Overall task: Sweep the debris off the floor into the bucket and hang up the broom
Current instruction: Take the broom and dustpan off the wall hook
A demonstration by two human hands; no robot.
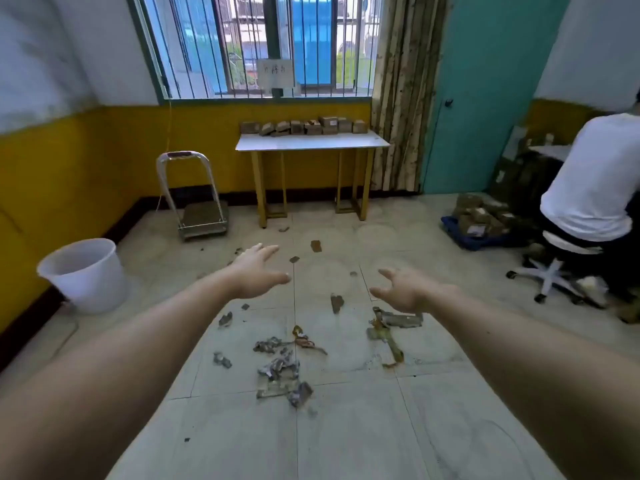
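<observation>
Scraps of debris lie scattered over the tiled floor in the middle of the view: grey crumpled bits, brown strips and small cardboard pieces. A white plastic bucket stands upright by the yellow wall at the left. Both my arms stretch forward above the debris. My left hand is open, fingers spread, holding nothing. My right hand is open too, palm turned inward, holding nothing. No broom is in view.
A platform scale stands near the left wall. A white-topped table with several brown boxes sits under the barred window. At the right a person in a white shirt sits on a swivel stool beside stacked parcels.
</observation>
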